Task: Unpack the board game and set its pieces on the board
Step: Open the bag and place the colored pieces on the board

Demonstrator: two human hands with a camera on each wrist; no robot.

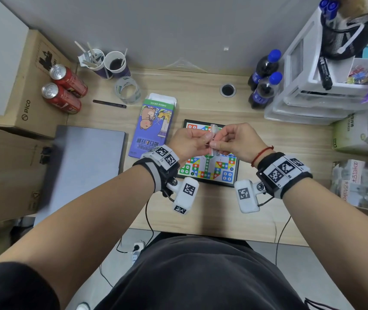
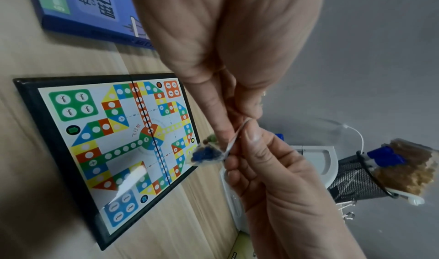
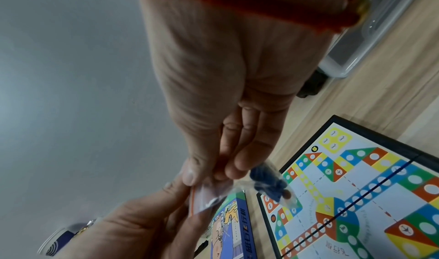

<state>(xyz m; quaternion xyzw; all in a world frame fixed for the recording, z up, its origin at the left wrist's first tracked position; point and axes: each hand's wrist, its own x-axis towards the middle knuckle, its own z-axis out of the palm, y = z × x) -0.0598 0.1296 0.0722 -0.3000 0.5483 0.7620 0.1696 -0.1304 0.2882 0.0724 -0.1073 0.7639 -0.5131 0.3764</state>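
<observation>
At the far left of the worktop (image 1: 201,104) stand two cardboard boxes (image 1: 22,86), and beside them lie two red cans (image 1: 64,90) on their sides. Behind them are two paper cups (image 1: 109,63), one holding sticks, then one tape roll (image 1: 128,89) and one dark pen (image 1: 109,104). A closed grey laptop (image 1: 84,157) fills the near-left corner, reaching the worktop's front edge.

One blue game box (image 1: 151,126) lies with its flap open, just left of the one unfolded game board (image 1: 210,173), whose black frame sits flat in the middle; no pieces stand on its squares.

Above the board, the left hand (image 1: 189,142) and the right hand (image 1: 234,139) meet. Each grip is narrow, thumb and fingers pinching the top of one small clear bag (image 2: 209,154). The bag hangs over the board and holds blue pieces and a few of other colours, too blurred to count.

Bare worktop lies in front of the board as far as the near edge, and behind it as far as the round cable hole (image 1: 227,90).

To the right stand two dark bottles with blue caps (image 1: 265,83), then stacked white drawers (image 1: 312,86) against the right edge, with a mesh pen holder (image 1: 344,34) on top.
</observation>
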